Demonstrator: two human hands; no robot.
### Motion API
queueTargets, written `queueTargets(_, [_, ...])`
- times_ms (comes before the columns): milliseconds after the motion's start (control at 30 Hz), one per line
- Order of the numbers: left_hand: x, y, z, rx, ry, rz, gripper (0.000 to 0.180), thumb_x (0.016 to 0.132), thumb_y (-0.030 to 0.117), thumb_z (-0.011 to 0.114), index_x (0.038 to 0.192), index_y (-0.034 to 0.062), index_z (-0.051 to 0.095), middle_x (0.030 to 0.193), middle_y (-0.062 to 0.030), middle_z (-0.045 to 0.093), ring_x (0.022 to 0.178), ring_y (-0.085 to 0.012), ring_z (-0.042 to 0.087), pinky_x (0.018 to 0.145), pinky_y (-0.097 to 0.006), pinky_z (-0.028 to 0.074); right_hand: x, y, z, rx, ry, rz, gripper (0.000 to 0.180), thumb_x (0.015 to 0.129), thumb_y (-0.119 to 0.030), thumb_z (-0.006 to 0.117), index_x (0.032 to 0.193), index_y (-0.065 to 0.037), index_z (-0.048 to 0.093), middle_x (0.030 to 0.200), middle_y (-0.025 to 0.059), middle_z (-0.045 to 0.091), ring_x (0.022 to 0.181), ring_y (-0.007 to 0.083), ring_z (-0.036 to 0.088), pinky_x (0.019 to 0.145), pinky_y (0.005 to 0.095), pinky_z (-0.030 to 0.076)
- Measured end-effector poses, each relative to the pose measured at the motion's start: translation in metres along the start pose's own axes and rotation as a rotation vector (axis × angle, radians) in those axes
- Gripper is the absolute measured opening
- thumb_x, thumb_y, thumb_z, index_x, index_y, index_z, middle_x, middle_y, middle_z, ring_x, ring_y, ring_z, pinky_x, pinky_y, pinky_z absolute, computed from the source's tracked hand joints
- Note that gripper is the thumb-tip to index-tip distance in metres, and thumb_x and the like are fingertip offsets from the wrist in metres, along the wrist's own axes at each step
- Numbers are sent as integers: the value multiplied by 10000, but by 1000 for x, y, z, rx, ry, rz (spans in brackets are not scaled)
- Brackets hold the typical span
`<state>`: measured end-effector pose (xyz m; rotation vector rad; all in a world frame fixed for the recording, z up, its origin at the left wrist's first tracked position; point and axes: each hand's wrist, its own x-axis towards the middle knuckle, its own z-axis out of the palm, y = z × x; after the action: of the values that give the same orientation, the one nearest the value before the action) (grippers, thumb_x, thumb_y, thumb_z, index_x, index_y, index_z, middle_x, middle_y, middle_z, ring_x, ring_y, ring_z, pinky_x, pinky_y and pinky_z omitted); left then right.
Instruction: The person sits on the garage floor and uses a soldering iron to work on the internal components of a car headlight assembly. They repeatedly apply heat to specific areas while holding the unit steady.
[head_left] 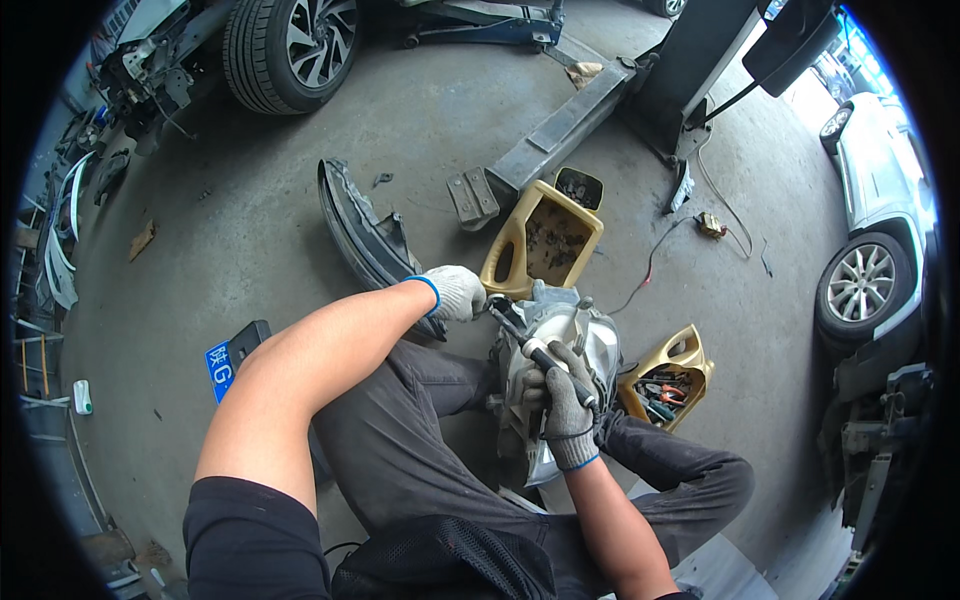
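A car headlight point(597, 345) with a grey and clear housing rests between my legs. My right hand point(566, 405), in a grey knit glove, is closed around a slim tool point(537, 350) with a black and white handle. Its thin metal shaft points up and left across the headlight's edge. My left hand point(458, 292), in a white glove with a blue cuff, is closed close to the tool's tip at the headlight's upper left. What its fingers pinch, if anything, is hidden.
Ahead stands a cut-open gold jug point(590, 222) with small dark bits. At right, another cut jug point(708, 372) holds pliers and other hand tools. A black curved trim piece point(350, 215) lies at left. A lift arm point(560, 135) and a small wired box point(711, 225) are beyond.
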<state>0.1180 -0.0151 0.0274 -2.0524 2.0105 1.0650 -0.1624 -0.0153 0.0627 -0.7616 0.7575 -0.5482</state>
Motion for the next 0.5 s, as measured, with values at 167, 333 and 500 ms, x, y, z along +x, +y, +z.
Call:
queueTargets(167, [-1,2,-1,-17,0,-2,257,731,185,693,969,104,745,848,-136,717,815,-295,691,751,-398,530,-2,-1,2,-42,33,-28,415,964,-107,530,1359,-6,456,857,36,548,628,23,436,515,132,346])
queueTargets(333, [0,0,1,2,6,8,253,734,178,690,969,105,746,845,-130,718,809,-292,692,750,-392,531,0,-1,0,-37,12,2,414,960,-100,522,1357,2,460,861,35,557,631,21,448,512,134,350])
queueTargets(500, [-1,0,2,-8,19,2,241,741,167,680,964,104,747,848,-128,719,805,-288,694,748,-387,532,-1,-1,-1,-14,-20,-25,415,957,-86,511,1358,5,456,883,53,577,642,33,478,517,145,375])
